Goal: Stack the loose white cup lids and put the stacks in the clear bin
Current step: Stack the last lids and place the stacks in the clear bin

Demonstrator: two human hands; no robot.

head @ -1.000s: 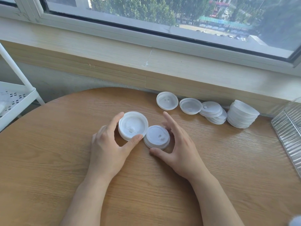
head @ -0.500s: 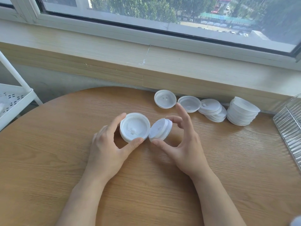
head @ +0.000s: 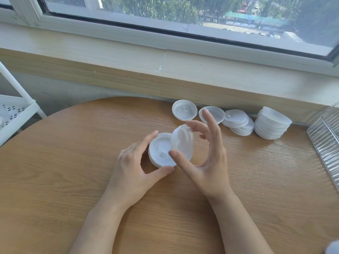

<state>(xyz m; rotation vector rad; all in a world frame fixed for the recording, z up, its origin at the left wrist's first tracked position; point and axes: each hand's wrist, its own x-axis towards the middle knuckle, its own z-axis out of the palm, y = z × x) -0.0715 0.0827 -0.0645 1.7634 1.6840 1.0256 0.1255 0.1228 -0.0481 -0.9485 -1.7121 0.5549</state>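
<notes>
Head view: unmarked white lids (head: 182, 142) in right hand (head: 205, 162), no legible writing.

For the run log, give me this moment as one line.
left hand grips lid stack | right hand tilts small lid stack onto it | clear bin untouched

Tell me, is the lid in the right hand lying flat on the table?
No, the right hand holds the lid tilted on edge, above the table.
</notes>
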